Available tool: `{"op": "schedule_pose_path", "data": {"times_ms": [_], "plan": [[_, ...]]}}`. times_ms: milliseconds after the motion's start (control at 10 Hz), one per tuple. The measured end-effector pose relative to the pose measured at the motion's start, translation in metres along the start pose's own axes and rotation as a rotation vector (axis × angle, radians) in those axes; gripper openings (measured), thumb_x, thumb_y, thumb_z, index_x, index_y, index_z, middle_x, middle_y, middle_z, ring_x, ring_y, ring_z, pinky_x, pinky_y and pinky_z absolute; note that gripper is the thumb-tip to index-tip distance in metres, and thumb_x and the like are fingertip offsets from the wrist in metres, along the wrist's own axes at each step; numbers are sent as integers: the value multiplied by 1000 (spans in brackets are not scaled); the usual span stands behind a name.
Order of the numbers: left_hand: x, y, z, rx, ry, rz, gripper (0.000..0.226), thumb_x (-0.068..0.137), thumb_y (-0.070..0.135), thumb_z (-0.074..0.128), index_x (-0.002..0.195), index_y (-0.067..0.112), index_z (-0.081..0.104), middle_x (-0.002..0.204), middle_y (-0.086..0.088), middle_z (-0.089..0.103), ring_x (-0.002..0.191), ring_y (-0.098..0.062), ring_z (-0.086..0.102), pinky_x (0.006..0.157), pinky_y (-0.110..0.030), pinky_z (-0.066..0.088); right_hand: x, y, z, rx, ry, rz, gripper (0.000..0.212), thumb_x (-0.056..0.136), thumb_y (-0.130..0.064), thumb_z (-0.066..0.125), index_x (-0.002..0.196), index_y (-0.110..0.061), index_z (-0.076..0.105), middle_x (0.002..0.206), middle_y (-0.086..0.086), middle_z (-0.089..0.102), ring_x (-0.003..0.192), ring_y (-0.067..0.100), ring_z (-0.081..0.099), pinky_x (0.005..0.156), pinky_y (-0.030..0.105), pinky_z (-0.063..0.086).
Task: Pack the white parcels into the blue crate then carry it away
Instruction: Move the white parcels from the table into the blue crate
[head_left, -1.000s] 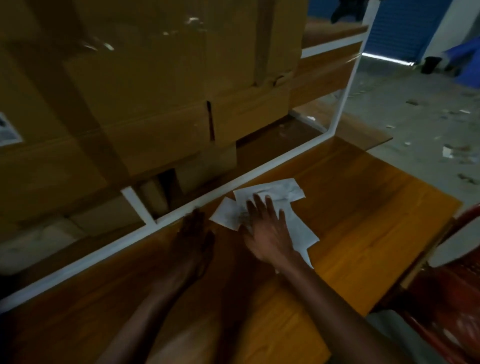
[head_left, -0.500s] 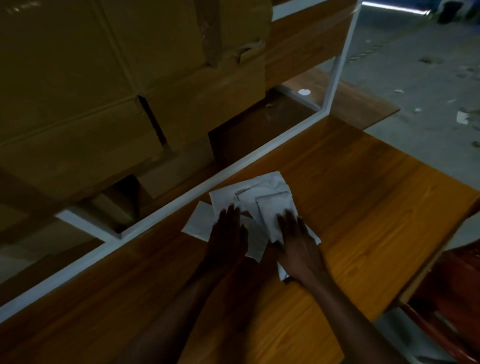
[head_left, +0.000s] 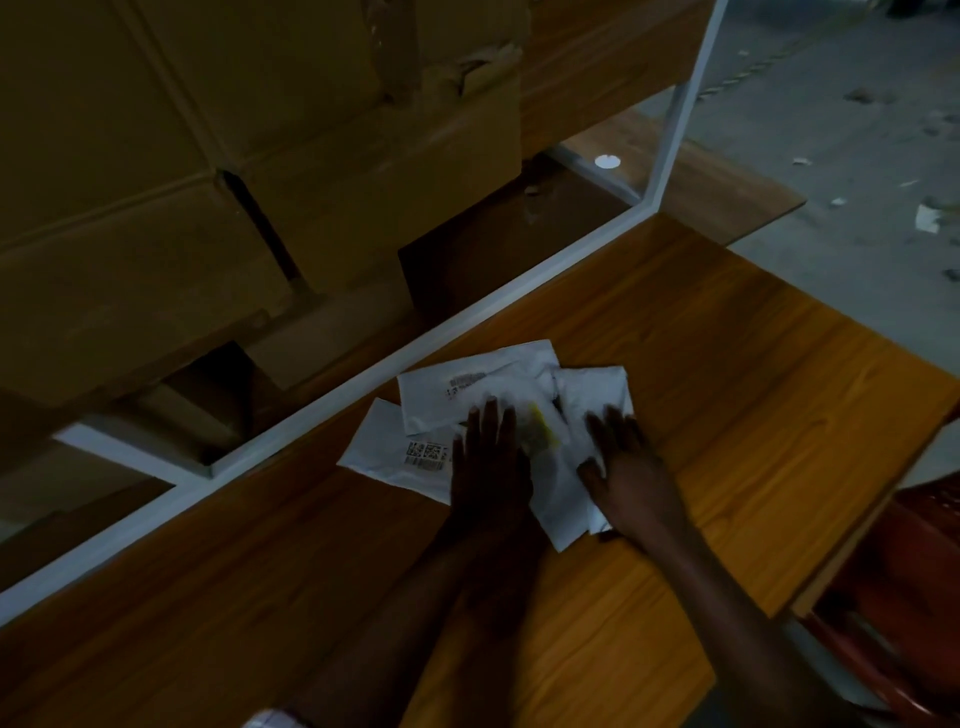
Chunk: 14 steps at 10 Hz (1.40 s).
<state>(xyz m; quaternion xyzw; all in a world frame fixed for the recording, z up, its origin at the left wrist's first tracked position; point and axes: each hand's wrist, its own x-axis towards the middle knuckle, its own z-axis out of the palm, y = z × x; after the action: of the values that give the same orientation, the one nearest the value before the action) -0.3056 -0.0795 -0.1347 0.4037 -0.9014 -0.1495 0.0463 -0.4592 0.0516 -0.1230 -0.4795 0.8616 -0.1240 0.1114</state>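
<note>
White parcels (head_left: 441, 395), flat and overlapping, lie in a loose pile on the orange-brown wooden table (head_left: 753, 395), near its far edge; the leftmost one bears a barcode label (head_left: 427, 453). The left hand (head_left: 488, 467) rests palm-down on the middle of the pile, fingers straight and close together, grasping nothing. The right hand (head_left: 631, 467) lies flat on the pile's right side, fingers extended and spread, likewise holding nothing. Just beyond the parcels runs a white frame rail (head_left: 415, 345), behind which stacked cardboard boxes (head_left: 208, 182) stand in shadow. A red object (head_left: 914, 561), too dim to identify, sits at the table's right edge; grey floor (head_left: 857, 130) with scattered litter lies beyond.
</note>
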Motion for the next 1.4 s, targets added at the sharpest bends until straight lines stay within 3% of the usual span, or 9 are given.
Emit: {"op": "schedule_pose_path", "data": {"times_ms": [100, 300, 400, 600, 700, 900, 1100, 1200, 1400], "plan": [[-5, 0, 2, 0, -14, 2, 59, 101, 39, 32, 154, 13, 35, 159, -13, 33, 144, -33, 35, 107, -54, 41, -19, -27, 10, 61, -2, -74, 69, 95, -55, 24, 158, -27, 24, 163, 11, 28, 149, 32, 29, 109, 47, 45], [-24, 3, 9, 31, -43, -48, 67, 100, 42, 29, 156, 6, 23, 163, -13, 22, 150, -32, 22, 115, -64, 22, -26, -36, 13, 15, 24, -54, 64, 99, -47, 24, 157, -21, 30, 163, 14, 27, 149, 34, 29, 107, 48, 46], [-32, -2, 14, 64, -99, -76, 75, 98, 56, 11, 159, 14, -1, 166, -3, -3, 153, -24, -1, 117, -59, -6, -23, -28, 9, -25, -8, -77, 63, 101, -48, 21, 157, -20, 32, 162, 14, 28, 148, 35, 29, 104, 51, 48], [-45, -35, 1, 181, -121, 187, 67, 96, 43, 33, 156, 17, 17, 162, -9, 27, 146, -36, 30, 101, -74, 34, -27, -23, 9, -47, -32, -108, 68, 98, -54, 28, 159, -25, 23, 166, 8, 21, 151, 33, 22, 109, 53, 42], [-56, -43, -6, 184, -134, 165, 70, 100, 54, 22, 160, 26, 0, 168, 1, -1, 153, -32, -2, 110, -75, 6, -41, -37, 18, -54, 0, -99, 71, 99, -59, 32, 160, -27, 17, 168, 6, 14, 152, 32, 19, 112, 54, 36], [-77, -34, -11, -2, -147, 78, 66, 106, 47, 21, 155, 32, -21, 163, 10, -24, 148, -16, -29, 117, -60, -14, -65, -71, 20, -22, 26, -1, 69, 99, -59, 26, 156, -21, 32, 164, 9, 26, 150, 31, 26, 103, 54, 43], [-102, -44, -28, -166, -79, 123, 59, 103, 31, 18, 160, 22, 5, 167, -1, 2, 153, -18, -7, 124, -49, 0, -81, -84, 21, -13, 62, 3, 62, 98, -46, 35, 151, -14, 42, 156, 15, 40, 142, 34, 42, 91, 53, 53], [-116, -66, -38, -210, -60, 95, 56, 104, 21, 33, 158, 17, 19, 166, -6, 16, 153, -25, 11, 123, -54, 11, -90, -99, 15, 10, 66, 7, 64, 98, -45, 28, 151, -12, 40, 154, 16, 43, 141, 33, 43, 91, 50, 54], [-166, -126, -113, -61, 20, 142, 63, 101, 24, 30, 160, 23, 8, 167, 2, 8, 154, -16, 6, 122, -44, 19, -107, -175, -22, 34, 148, -170, 60, 98, -36, 42, 151, -8, 40, 153, 20, 43, 143, 36, 39, 102, 54, 48]]}}
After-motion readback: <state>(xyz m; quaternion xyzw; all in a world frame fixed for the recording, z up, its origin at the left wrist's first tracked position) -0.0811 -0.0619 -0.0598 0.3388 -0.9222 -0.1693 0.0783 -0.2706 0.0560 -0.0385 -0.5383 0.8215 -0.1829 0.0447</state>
